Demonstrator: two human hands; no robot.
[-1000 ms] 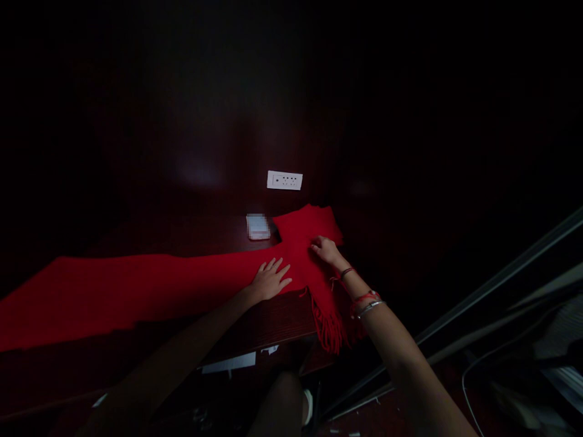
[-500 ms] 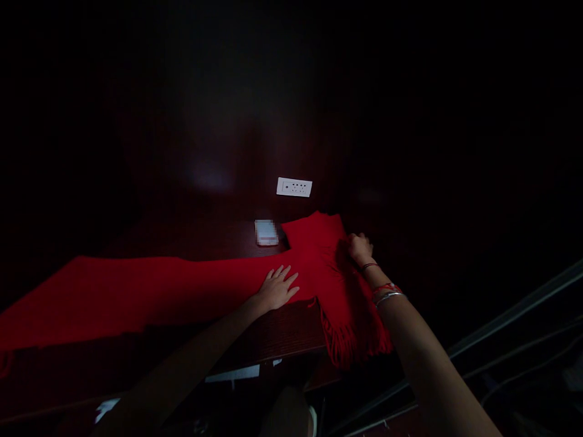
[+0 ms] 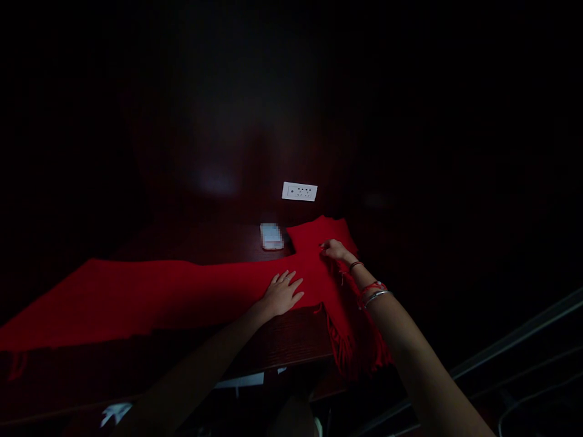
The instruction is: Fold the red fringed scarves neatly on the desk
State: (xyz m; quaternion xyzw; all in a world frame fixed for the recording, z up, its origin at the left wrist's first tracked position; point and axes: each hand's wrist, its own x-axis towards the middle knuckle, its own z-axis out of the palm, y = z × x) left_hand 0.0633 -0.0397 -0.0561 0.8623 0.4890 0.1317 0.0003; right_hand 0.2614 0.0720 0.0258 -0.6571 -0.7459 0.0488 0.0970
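A long red scarf (image 3: 182, 297) with fringed ends stretches across the dark wooden table (image 3: 291, 340), and another stretch of it crosses at the right. My left hand (image 3: 283, 294) lies flat on the scarf with its fingers spread. To the right of it, my right hand (image 3: 336, 250) pinches some of the red fabric near the crossing, its fingertips together. Below that hand, fringe hangs over the table's front edge. Dim light hides the folds under my right wrist.
A small pale rectangular object (image 3: 272, 237), blurred out, lies behind the scarf. A white socket plate (image 3: 299, 192) is on the dark wall at the back. Pale papers (image 3: 241, 381) show below the table's front edge. Light rails (image 3: 514, 334) run at the lower right.
My right hand has moved left with the pinched fabric, from the scarf's right edge toward the crossing. My left hand stays flat in place. The view has shifted slightly.
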